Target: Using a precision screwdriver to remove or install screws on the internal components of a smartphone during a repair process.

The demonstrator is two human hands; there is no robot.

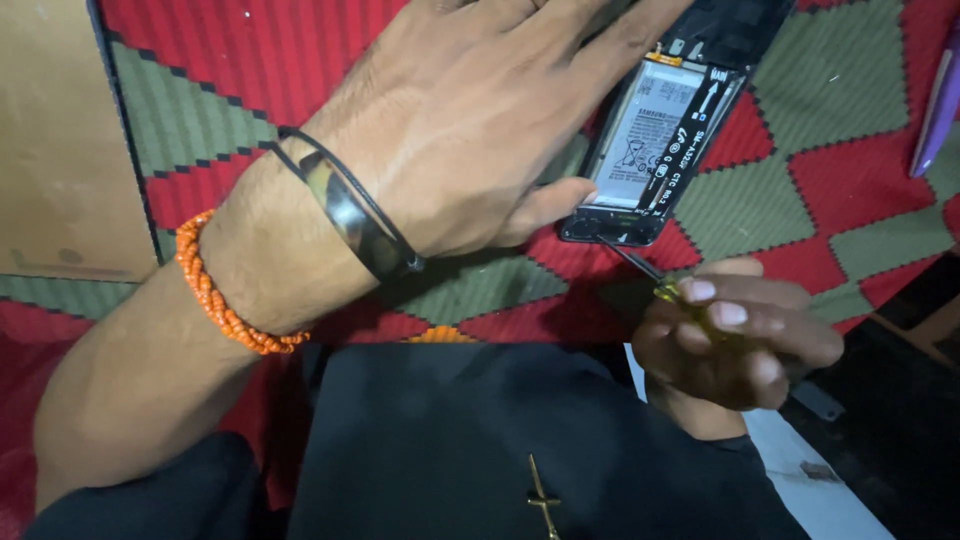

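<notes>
my left hand (pixel 470 130) lies flat over an opened phone (pixel 665 140), fingers spread along its left edge and thumb pressed against the lower corner, pinning it to the red-and-green patterned mat (pixel 830 190). the phone rests face down near the top of the view, tilted, its back cover already off: the pale battery (pixel 645 135) and a black inner frame are exposed. my right hand (pixel 735 340) is curled closed around a small screwdriver (pixel 665 285) with a yellowish handle; its thin shaft runs up to the phone's bottom edge, the tip touching there. whether a screw sits under the tip is too small to tell. i judge the opening stage done and the work inside the lower end under way; the battery is in place, not lifted. a purple pen-like object (pixel 940 100) lies at the far right, apart from the work.
</notes>
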